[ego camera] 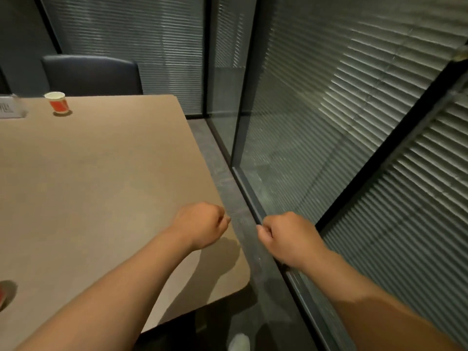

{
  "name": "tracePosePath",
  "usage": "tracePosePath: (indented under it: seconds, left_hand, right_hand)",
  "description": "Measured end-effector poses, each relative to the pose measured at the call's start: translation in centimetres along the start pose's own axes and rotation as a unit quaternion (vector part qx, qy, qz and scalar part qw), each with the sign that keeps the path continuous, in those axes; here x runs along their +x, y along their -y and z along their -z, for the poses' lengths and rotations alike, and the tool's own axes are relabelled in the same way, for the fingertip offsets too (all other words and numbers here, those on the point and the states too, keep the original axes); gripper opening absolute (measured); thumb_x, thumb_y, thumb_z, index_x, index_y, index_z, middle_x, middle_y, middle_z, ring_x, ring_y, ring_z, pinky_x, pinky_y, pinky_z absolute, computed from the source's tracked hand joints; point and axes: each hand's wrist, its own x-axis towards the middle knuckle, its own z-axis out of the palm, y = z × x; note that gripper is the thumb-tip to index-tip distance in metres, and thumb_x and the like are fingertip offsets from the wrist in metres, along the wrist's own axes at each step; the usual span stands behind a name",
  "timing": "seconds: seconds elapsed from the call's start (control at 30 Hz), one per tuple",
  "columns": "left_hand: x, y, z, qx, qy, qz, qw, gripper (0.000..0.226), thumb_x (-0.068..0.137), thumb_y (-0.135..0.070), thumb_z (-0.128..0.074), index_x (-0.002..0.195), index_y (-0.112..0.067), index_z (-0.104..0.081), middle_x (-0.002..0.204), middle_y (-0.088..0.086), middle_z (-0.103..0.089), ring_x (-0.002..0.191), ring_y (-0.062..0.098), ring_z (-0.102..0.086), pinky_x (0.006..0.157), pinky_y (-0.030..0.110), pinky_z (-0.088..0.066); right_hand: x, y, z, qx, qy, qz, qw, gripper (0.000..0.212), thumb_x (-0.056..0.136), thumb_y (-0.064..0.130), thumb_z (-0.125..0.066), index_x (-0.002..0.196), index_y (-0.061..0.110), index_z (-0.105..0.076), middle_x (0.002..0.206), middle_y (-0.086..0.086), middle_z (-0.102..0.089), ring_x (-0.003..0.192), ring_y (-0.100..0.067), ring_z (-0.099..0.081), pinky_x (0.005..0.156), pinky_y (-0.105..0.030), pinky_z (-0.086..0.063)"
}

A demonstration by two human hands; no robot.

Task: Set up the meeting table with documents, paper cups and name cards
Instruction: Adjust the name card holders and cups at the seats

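A brown meeting table (pixel 101 186) fills the left half of the head view. A red and white paper cup (pixel 57 102) stands upright near its far edge. Left of the cup, a clear name card stand (pixel 10 107) is cut off by the frame edge. My left hand (pixel 202 224) hovers over the table's right edge, fingers curled into a loose fist with nothing in it. My right hand (pixel 286 236) is held beyond the table over the floor strip, also curled shut and holding nothing. Part of another red cup (pixel 3 295) shows at the lower left edge.
A dark chair (pixel 91 74) stands behind the table's far side. A glass partition with horizontal blinds (pixel 354 122) runs close along the right, leaving a narrow grey floor strip (pixel 228 178) between it and the table. A white shoe (pixel 239 342) shows at the bottom.
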Motion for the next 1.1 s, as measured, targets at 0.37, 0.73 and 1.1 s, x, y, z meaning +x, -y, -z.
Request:
tracePosePath:
  seconds: [0.37, 0.73, 1.1]
  left_hand:
    - [19.9, 4.6, -2.2, -0.026, -0.062, 0.13, 0.989, 0.041, 0.098, -0.05, -0.042, 0.062, -0.031, -0.045, 0.056, -0.01, -0.049, 0.053, 0.006, -0.049, 0.054, 0.028, -0.05]
    - [37.3, 10.5, -0.6, 0.0, -0.076, 0.237, 0.969, 0.038, 0.098, -0.05, -0.041, 0.069, -0.028, -0.051, 0.066, -0.004, -0.059, 0.063, 0.017, -0.057, 0.058, 0.03, -0.047]
    - [51.9, 28.2, 4.0, 0.006, -0.107, 0.353, 0.929, 0.046, 0.098, -0.045, -0.044, 0.057, -0.028, -0.039, 0.056, -0.006, -0.049, 0.053, 0.011, -0.047, 0.05, 0.027, -0.036]
  right_hand:
    - [22.5, -12.2, 2.1, -0.019, 0.0, 0.128, 0.992, 0.046, 0.097, 0.047, -0.04, 0.057, 0.025, -0.038, 0.055, 0.007, -0.045, 0.054, -0.017, -0.047, 0.046, -0.028, -0.028]
    - [45.9, -15.8, 1.8, -0.045, 0.024, 0.209, 0.977, 0.039, 0.091, 0.04, -0.042, 0.057, 0.021, -0.041, 0.056, 0.004, -0.042, 0.058, -0.023, -0.048, 0.052, -0.03, -0.033]
    - [71.6, -10.8, 3.3, -0.055, 0.056, 0.328, 0.941, 0.033, 0.091, 0.037, -0.041, 0.065, 0.022, -0.055, 0.063, 0.0, -0.059, 0.057, -0.02, -0.055, 0.05, -0.029, -0.04]
